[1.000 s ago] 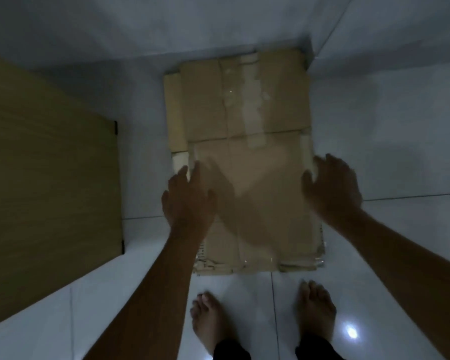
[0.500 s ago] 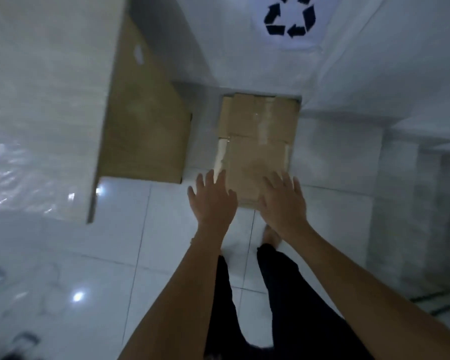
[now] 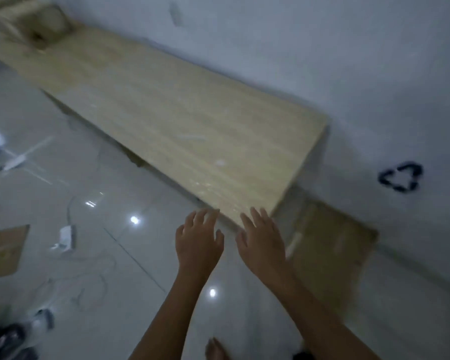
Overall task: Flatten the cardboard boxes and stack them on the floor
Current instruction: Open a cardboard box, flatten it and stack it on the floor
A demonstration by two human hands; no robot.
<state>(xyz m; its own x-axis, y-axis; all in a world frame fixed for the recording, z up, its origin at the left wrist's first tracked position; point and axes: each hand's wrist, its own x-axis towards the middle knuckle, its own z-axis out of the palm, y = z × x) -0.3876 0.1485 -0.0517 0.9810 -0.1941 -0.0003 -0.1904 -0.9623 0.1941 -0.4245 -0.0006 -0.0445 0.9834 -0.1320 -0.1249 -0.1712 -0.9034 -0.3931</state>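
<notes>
A stack of flattened cardboard lies on the white tile floor against the wall, just right of my hands. My left hand and my right hand hover in the air side by side, fingers spread, holding nothing and touching no cardboard. An open, unflattened cardboard box stands on the far end of the long wooden table. Another flat cardboard piece lies on the floor at the left edge.
A black recycling symbol marks the wall above the stack. A white power adapter with loose cables lies on the floor at the left, with dark objects at bottom left. My bare foot shows at the bottom.
My hands have lifted off the flattened stack and come close together. The view has swung up and left, from looking down at the stack to the table and the box on it.
</notes>
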